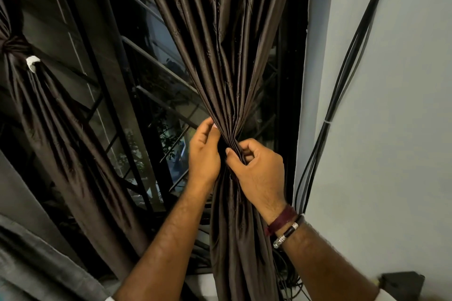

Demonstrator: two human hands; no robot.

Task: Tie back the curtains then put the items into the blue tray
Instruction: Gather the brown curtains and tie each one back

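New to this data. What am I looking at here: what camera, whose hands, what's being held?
There is no robot. A person wears one wide-angle camera on the head, so you look forward and down along both forearms.

The left hand and the right hand gather a dark brown curtain into a narrow bunch in front of a window with a metal grille. The right hand's thumb and fingers pinch the folds; the left hand curls round the bunch from the other side. No tie shows on this curtain yet.

At far left hangs a second curtain, already knotted, with a small white band just under the knot.

On the right is a pale wall with black cables running down it. The right wrist wears bracelets. The blue tray from the task is not in view.
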